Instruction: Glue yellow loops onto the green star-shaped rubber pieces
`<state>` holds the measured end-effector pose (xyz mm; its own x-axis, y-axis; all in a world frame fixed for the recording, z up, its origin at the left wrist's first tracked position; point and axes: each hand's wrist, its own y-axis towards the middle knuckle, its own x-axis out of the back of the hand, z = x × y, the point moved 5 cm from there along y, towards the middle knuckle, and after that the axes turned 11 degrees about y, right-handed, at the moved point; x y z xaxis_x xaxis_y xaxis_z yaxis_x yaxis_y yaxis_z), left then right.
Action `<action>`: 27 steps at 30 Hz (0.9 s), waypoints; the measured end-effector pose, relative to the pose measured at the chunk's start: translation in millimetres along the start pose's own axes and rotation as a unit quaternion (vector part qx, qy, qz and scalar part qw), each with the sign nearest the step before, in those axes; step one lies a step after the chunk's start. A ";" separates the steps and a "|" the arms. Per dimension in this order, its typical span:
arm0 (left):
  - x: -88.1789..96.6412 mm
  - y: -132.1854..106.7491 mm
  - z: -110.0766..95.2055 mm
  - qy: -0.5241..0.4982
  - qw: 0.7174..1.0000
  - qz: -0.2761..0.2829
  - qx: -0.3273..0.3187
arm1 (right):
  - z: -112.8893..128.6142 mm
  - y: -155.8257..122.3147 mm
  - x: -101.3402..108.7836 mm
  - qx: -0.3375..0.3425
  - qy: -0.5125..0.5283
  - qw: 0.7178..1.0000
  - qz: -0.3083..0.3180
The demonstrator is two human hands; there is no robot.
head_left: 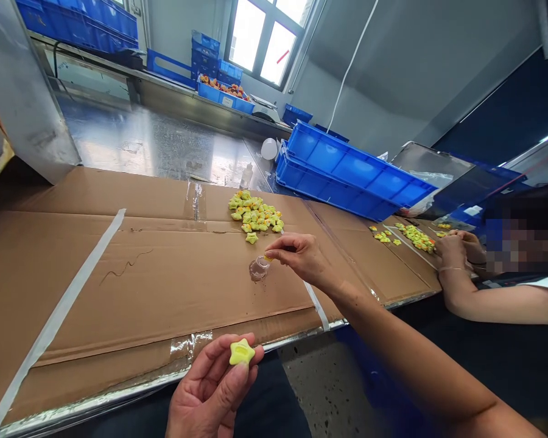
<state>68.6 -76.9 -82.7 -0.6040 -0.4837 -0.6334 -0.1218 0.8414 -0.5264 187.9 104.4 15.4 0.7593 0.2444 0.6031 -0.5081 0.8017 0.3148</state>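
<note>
Near the table's front edge, my left hand (214, 389) pinches a yellow-green star-shaped piece (242, 352) between thumb and fingers, its recessed face turned up. Over the cardboard, my right hand (301, 255) closes its thumb and fingertips on a small yellow-orange piece (268, 258), mostly hidden by the fingers. Those fingertips are at the rim of a small clear cup (258, 270) standing on the cardboard. Whether the small piece touches the cup I cannot tell. Just beyond lies a pile of yellow-green star pieces (256, 212), some with orange spots.
Cardboard (164, 274) with white tape strips covers the table. A small clear bottle (246, 176) and a round white container (269, 148) stand behind the pile. Stacked blue crates (347, 176) are at the back right. A co-worker's hands (456, 246) work beside more star pieces (415, 237).
</note>
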 end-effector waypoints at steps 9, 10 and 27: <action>-1.0 0.1 -1.0 0.012 1.000 0.001 -0.007 | 3.9 -1.9 3.1 0.027 -0.059 0.998 0.003; -0.9 0.0 -1.1 0.013 1.000 0.000 -0.007 | 4.0 -2.2 3.4 0.027 -0.062 0.998 0.003; -13.1 4.1 0.3 -0.012 0.999 0.021 -0.033 | 65.7 -34.1 17.5 0.010 0.106 0.994 0.001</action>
<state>76.2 -67.1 -76.8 -0.5910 -0.4519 -0.6682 -0.1484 0.8751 -0.4606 191.8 45.5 63.3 0.8263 0.3563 0.4362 -0.5151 0.7912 0.3295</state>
